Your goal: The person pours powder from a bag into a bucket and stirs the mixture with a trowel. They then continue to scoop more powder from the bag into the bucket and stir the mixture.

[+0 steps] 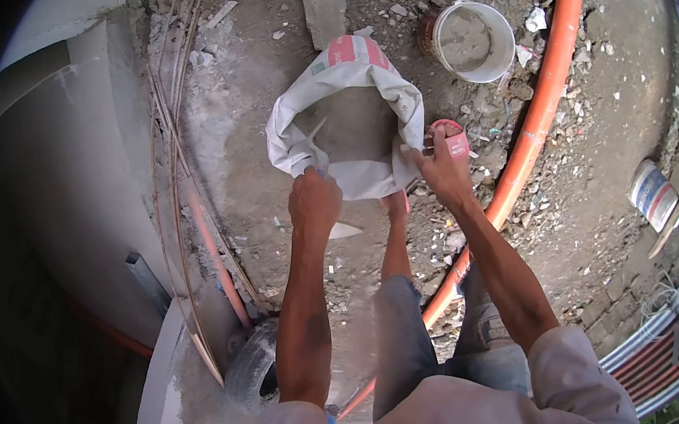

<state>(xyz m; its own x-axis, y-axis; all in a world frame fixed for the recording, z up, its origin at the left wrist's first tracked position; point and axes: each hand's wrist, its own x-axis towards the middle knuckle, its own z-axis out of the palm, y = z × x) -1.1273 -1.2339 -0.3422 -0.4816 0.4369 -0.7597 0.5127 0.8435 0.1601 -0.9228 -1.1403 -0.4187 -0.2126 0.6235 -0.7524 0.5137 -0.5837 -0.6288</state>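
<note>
A white sack (369, 177) with red and green print stands upright on the dirt, its rim folded outward. Grey powder (356, 131) shows inside it. My left hand (315, 201) is closed on the near left part of the rim. At the right side of the sack, my right hand (441, 168) has its thumb against the rim, with some fingers extended; whether it pinches the cloth is hard to tell. A foot in a red sandal (455, 142) is just beyond my right hand.
A white bucket (504, 50) with grey material stands right of the sack. An orange pipe (540, 112) curves down the right side. Thin rods (175, 146) lie at left, near a tire (250, 369). A concrete block (324, 13) lies behind the sack; another bucket (653, 194) lies far right.
</note>
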